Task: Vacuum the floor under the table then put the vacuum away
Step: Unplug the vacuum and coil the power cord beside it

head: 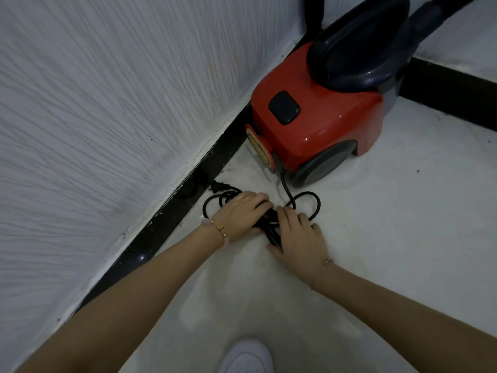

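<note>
A red canister vacuum (317,117) with a dark handle and grey wheel stands in the corner of the room, against the black skirting. Its black power cord (309,203) runs from the rear and lies coiled on the pale floor in front of it. The plug (219,186) points toward the skirting on the left. My left hand (242,211), with a gold bracelet at the wrist, presses down on the bundled coil. My right hand (298,238) grips the same bundle from the right. The middle of the coil is hidden under both hands.
A textured white wall (94,117) runs along the left, edged by black skirting (166,216). A second wall with skirting (451,90) closes the corner behind the vacuum. The dark hose (435,12) rises at the top right. My white shoe (246,358) shows at the bottom.
</note>
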`<state>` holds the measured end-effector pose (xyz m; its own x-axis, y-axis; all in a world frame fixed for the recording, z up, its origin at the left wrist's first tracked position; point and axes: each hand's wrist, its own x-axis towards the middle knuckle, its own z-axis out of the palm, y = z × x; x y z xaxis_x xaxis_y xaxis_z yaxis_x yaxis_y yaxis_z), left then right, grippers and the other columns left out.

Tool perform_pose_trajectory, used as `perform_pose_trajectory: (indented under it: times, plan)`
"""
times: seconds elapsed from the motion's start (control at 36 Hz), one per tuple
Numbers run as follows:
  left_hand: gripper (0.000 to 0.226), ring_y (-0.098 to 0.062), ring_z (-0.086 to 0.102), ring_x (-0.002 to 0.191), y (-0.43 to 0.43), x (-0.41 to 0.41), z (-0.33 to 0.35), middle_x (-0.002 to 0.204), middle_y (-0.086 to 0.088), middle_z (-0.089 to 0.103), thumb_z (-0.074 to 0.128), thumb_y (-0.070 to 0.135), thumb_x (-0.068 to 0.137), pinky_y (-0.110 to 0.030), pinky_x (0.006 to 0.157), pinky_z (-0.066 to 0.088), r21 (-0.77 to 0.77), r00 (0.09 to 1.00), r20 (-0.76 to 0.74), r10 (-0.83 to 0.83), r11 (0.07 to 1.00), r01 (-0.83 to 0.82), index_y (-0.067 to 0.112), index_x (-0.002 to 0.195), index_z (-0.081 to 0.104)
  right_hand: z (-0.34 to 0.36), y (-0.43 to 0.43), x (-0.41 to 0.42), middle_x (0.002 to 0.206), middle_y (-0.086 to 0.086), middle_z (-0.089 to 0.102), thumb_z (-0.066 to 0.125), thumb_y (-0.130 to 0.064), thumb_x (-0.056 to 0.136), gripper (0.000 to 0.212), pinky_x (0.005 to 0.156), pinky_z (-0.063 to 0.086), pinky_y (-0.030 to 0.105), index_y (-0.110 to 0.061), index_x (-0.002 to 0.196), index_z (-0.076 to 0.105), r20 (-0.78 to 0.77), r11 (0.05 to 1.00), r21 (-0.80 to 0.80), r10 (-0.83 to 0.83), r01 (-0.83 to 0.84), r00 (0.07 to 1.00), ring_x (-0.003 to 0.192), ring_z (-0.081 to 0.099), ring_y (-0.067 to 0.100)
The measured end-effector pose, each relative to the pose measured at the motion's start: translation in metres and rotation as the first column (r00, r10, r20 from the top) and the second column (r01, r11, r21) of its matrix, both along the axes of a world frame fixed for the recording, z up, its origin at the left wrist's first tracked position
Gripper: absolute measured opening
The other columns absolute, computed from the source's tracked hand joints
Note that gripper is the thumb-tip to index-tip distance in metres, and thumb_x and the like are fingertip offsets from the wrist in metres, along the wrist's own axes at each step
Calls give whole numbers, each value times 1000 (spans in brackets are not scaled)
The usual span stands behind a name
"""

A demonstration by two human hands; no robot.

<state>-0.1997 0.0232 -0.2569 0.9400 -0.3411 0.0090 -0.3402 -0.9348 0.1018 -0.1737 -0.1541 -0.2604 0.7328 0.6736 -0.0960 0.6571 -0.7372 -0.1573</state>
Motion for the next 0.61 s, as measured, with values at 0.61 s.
perform_pose_trajectory:
  times: [0.61]
  plan:
    - [49,-25,59,122,41,28,-8,134,-11,59,31,10,90,-42,99,48,365,988,73,132,919,-150,4,131,55,-17,21,19,101,22,70,84,-51,52,92,63,57,43,-1,126,59,155,997,41,-66,61,986,103,65,39]
